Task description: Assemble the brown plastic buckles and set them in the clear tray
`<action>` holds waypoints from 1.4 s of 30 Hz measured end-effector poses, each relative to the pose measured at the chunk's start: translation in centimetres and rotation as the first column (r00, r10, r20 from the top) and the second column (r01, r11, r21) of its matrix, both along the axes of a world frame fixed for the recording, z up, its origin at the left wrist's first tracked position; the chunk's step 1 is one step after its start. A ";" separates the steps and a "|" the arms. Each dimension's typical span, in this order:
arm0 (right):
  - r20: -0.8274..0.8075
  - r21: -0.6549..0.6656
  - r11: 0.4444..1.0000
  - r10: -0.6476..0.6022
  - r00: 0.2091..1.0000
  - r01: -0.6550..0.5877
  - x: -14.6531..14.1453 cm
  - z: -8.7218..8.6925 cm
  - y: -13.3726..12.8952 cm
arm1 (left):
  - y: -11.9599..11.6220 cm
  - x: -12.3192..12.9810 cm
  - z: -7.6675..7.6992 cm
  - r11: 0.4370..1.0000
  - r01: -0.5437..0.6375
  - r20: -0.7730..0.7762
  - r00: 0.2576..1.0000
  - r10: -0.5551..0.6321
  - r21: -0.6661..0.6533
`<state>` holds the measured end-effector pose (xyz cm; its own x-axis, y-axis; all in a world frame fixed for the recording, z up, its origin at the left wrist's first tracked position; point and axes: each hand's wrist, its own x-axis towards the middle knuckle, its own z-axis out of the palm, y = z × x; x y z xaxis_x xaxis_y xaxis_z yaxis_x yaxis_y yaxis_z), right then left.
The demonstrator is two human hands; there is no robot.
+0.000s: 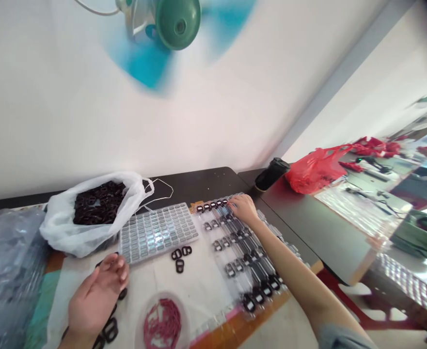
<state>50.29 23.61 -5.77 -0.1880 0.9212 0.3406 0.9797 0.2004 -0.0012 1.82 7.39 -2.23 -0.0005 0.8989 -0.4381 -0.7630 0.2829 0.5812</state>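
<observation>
The hands are well apart: the right hand (243, 209) rests on black plastic buckles (248, 303) in a clear blister tray (202, 329), the left hand (97, 295) open. A careless press could tip the tray and spill buckles.

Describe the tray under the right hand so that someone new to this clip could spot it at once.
On the dark table, two trays lie side by side in front of the person. The one under the right hand is a clear plastic tray. Unlike the packed silvery-grey tray beside it, it carries rows of black rings.
</observation>
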 end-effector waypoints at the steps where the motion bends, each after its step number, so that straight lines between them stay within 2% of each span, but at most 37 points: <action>1: 0.010 -0.006 1.000 0.005 1.000 -0.005 0.0 0.1 -0.1 | 0.0 0.1 0.0 1.000 0.014 -0.009 1.000 -0.014 0.004; 12: 0.035 -0.034 0.999 -0.010 0.999 0.011 0.1 0.6 -1.1 | 0.1 0.1 -0.3 0.996 0.064 -0.027 0.998 -0.062 0.056; 23: 0.043 -0.091 0.996 -0.001 0.999 0.005 -0.2 0.9 -0.2 | 0.0 0.3 -0.2 0.995 0.076 -0.029 0.997 -0.074 0.066; 30: 0.026 -0.074 0.997 -0.005 1.000 0.007 -0.1 0.9 -0.1 | 0.0 0.1 -0.4 0.992 0.078 -0.009 0.997 -0.077 0.102; 36: 0.002 -0.074 0.996 0.057 0.998 -0.057 -0.6 0.9 0.1 | 0.0 0.2 -0.2 0.984 0.071 0.039 0.996 -0.079 0.163; 42: -0.042 -0.031 0.996 0.078 0.996 -0.079 -1.2 2.2 -0.4 | -0.1 0.0 -0.2 0.977 0.053 0.075 0.995 -0.070 0.204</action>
<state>49.10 23.24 -3.53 -0.2468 0.9150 0.3193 0.9599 0.2760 -0.0488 1.83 7.29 -2.43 0.0860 0.9660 -0.2439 -0.7949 0.2141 0.5677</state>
